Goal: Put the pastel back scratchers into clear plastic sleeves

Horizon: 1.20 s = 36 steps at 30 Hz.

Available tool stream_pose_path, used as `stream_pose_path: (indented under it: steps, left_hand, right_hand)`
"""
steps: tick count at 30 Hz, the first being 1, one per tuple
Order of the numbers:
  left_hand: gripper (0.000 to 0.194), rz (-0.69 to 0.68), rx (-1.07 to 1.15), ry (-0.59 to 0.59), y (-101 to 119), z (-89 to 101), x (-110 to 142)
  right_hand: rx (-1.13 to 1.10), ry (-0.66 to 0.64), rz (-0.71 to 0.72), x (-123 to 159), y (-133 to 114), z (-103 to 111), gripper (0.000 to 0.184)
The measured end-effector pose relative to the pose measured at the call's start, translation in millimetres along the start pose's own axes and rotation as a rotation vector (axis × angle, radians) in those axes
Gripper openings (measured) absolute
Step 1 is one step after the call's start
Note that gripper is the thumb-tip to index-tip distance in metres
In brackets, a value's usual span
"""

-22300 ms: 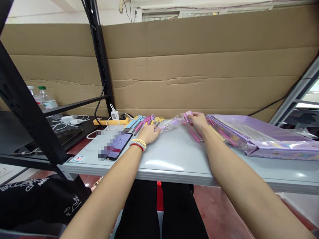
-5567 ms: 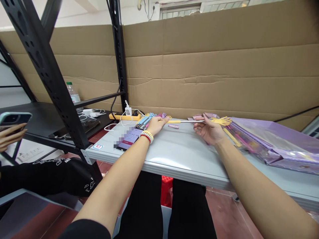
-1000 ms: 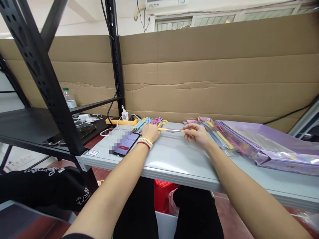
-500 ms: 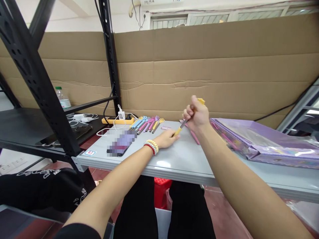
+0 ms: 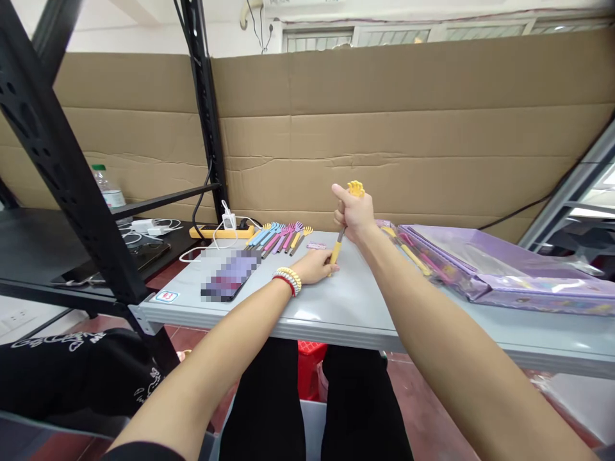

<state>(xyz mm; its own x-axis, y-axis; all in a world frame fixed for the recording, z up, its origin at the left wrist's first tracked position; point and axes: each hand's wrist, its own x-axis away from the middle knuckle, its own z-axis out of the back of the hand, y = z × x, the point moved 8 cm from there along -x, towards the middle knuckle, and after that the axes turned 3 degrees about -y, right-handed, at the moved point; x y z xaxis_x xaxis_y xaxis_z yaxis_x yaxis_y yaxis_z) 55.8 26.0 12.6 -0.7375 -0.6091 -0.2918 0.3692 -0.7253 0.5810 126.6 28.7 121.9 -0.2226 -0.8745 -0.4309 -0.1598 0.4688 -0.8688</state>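
A yellow telescopic back scratcher stands nearly upright between my two hands. My right hand is wrapped round its upper part, with the yellow hand-shaped head showing above the fist. Lower down, my left hand pinches the yellow grip end just above the table. A metal rod shows between the hands. Left of them lies a row of back scratchers in yellow, blue, pink and purple. A small pink label rests behind my left hand.
A purple box with clear wrapping sits on the right, with a yellow-handled back scratcher beside it. On the left are a phone, a yellow power strip with white cables, and a black shelf post. Cardboard stands behind.
My right hand has moved left and turned, bringing the back scratcher from slanted to nearly upright. The left hand keeps its pinch on the lower end. The view has shifted slightly.
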Motion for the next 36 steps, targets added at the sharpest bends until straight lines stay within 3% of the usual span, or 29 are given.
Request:
stream_pose_path:
  steps: [6,15,21,36]
  left_hand:
    - [0.007,-0.016,0.010,-0.012,1,-1.6,-2]
    - [0.012,0.008,-0.045,0.028,0,4.5,-1]
    - [0.011,0.041,-0.064,0.030,-1,7.4,1]
    - [0.012,0.059,-0.051,0.016,-10,4.1,-2]
  right_hand:
    - [0.011,0.016,0.017,-3,3,17,0.049]
    - [0.029,-0.110,0.048,-8,12,-4,0.045]
    - [0.002,-0.121,0.000,-4,22,-13,0.044]
    - [0.007,-0.159,-0.044,4,37,-13,0.044]
